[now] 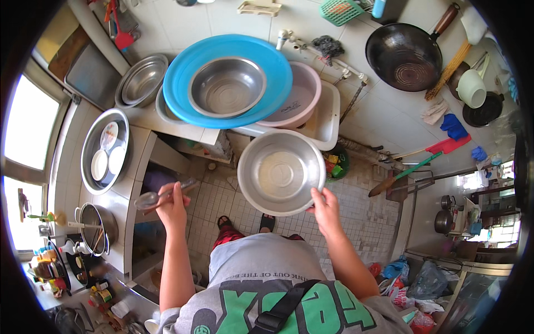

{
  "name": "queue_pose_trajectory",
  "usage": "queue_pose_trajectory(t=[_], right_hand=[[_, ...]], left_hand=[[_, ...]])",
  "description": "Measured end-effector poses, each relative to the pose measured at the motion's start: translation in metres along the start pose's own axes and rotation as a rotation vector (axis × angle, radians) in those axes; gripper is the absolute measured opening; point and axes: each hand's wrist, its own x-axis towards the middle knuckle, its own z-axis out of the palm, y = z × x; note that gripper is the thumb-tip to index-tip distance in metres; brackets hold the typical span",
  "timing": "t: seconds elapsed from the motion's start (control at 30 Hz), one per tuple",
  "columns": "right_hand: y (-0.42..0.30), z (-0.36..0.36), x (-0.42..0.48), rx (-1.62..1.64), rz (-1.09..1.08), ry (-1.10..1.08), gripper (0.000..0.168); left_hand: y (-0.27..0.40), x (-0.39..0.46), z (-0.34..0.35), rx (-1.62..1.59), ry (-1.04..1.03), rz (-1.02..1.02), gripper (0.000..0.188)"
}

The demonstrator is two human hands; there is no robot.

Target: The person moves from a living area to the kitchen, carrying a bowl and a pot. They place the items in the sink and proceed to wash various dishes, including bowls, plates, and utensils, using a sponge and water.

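Note:
My right hand (326, 209) grips the rim of a round metal basin (280, 173), its inside facing up towards me. In my left hand (174, 205) are a metal spoon (147, 201) and what look like other slim utensils, possibly chopsticks. Beyond the held basin, a large blue plastic basin (175, 85) carries a smaller steel bowl (227, 87). Partly beneath it is a pink plastic basin (311, 96), by a white sink (331, 119). Left of these, on the counter, a steel basin (89, 156) contains several white dishes (100, 165).
Stacked metal bowls (144, 81) stand at the back left corner. A two-handled pot (109, 223) is on the left counter, near several bottles. A wok (402, 58) hangs on the tiled wall. A green bin (343, 163) stands below the sink; plastic bags (429, 282) lie at the lower right.

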Motion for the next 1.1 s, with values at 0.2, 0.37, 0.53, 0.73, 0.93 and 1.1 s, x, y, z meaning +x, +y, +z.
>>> queue_pose_trajectory(t=[0.2, 0.37, 0.53, 0.73, 0.93, 1.1], right_hand=[[-0.041, -0.090, 0.019, 0.002, -0.059, 0.271, 0.032], [-0.085, -0.143, 0.058, -0.242, -0.142, 0.597, 0.025], [-0.102, -0.142, 0.132, -0.971, -0.441, 0.823, 0.026], [-0.133, -0.035, 0.172, -1.176, -0.651, 0.885, 0.019], [-0.146, -0.032, 0.176, -1.305, -0.934, 0.852, 0.020], [-0.151, -0.048, 0.168, -1.165, -0.862, 0.854, 0.021]], left_hand=[[-0.026, -0.019, 0.009, 0.056, -0.080, -0.070, 0.015], [-0.031, -0.013, 0.014, 0.119, -0.153, -0.108, 0.014], [-0.034, -0.001, 0.003, 0.078, -0.151, -0.103, 0.014], [-0.042, 0.005, -0.017, 0.078, -0.148, -0.158, 0.014], [-0.041, 0.018, -0.028, -0.143, -0.116, -0.242, 0.018], [-0.023, 0.031, -0.018, -0.328, -0.033, -0.341, 0.020]])
